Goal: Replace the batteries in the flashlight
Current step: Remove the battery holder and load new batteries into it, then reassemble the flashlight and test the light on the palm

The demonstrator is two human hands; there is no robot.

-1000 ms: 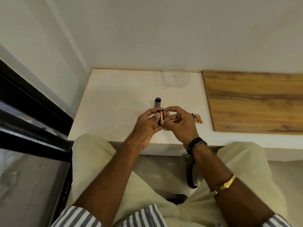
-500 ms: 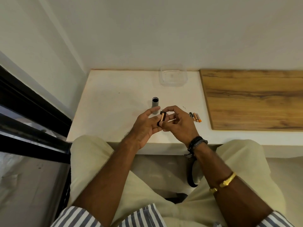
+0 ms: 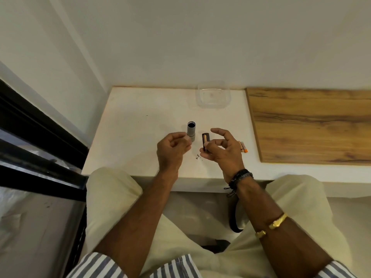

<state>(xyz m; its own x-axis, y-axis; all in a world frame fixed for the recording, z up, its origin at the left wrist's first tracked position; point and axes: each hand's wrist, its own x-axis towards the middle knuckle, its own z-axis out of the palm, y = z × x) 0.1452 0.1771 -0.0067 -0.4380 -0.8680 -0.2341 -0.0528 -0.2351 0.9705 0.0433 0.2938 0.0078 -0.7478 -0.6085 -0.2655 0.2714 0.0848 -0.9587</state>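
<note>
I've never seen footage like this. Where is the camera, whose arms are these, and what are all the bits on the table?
No machine here: a person wears a camera on the head, looking down at their own hands. The right hand pinches a black battery holder with a battery in it. The left hand, loosely curled, holds nothing, beside a grey flashlight tube standing open end up on the white table. Some loose batteries lie right of the right hand; a clear tub sits at the back.
</note>
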